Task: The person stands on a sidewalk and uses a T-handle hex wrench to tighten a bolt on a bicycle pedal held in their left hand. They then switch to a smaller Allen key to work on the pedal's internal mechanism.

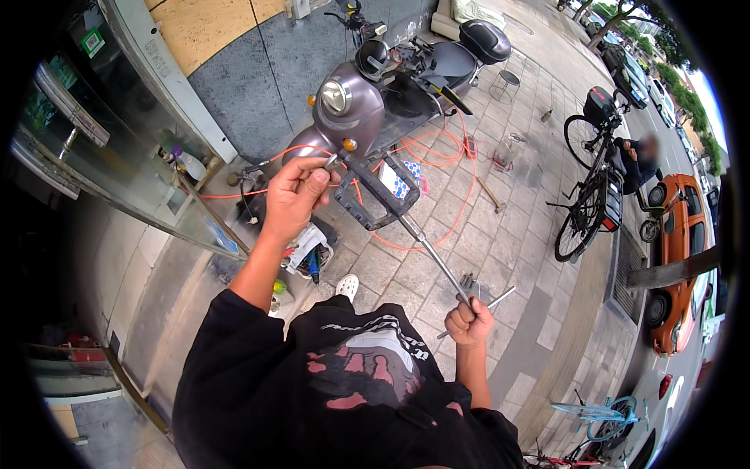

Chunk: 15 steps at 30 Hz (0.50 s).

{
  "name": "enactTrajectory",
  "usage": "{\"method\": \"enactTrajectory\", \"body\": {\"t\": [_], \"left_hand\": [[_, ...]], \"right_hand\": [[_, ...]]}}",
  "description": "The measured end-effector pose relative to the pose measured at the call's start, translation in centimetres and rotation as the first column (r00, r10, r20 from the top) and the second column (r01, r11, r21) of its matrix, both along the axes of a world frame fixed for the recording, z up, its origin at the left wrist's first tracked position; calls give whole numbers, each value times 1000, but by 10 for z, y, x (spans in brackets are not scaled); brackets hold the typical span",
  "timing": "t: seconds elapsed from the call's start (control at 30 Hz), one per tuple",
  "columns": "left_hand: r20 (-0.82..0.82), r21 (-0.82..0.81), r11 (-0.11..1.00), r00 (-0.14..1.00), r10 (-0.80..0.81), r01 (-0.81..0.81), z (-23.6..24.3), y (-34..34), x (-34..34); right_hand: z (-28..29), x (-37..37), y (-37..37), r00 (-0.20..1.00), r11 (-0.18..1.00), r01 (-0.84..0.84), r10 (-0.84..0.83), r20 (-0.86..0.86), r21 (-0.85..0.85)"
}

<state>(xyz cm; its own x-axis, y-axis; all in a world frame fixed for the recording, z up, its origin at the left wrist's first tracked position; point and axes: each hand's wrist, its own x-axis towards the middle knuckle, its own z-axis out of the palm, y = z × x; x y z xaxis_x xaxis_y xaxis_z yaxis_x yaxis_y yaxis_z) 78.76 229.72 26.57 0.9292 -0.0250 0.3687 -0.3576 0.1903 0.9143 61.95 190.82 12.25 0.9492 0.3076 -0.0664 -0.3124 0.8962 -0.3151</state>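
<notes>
My left hand (pixel 305 186) pinches a short metal fitting (pixel 332 162) at one end of a black rectangular frame tool (pixel 351 205) with open sections. A long steel shaft (pixel 422 241) runs from the frame down to the lower right, where my right hand (pixel 467 319) is closed around it beside a crossbar (pixel 500 300). A white-and-blue patterned item (pixel 394 180) lies behind the frame, partly seen through it. A grey-purple scooter (pixel 351 117) stands beyond, with orange hose (pixel 437 245) looping over the paving.
A glass door (pixel 94 141) and step flank my left. A tool bin (pixel 308 254), a hammer (pixel 491 195) and a wire stool (pixel 506 87) sit on the paving. At right are a black bicycle (pixel 586 211), a crouching person (pixel 637 168), a blue bicycle (pixel 601 414) and an orange car (pixel 676 266).
</notes>
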Motion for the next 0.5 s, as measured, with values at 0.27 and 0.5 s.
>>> {"method": "enactTrajectory", "body": {"t": [0.27, 0.5], "left_hand": [[-103, 16, 1000, 995, 9, -7, 6, -2, 0], [-194, 166, 985, 981, -9, 42, 25, 7, 15]], "right_hand": [[7, 8, 6, 1000, 997, 31, -31, -5, -75], [34, 14, -10, 984, 941, 145, -104, 147, -304]]}}
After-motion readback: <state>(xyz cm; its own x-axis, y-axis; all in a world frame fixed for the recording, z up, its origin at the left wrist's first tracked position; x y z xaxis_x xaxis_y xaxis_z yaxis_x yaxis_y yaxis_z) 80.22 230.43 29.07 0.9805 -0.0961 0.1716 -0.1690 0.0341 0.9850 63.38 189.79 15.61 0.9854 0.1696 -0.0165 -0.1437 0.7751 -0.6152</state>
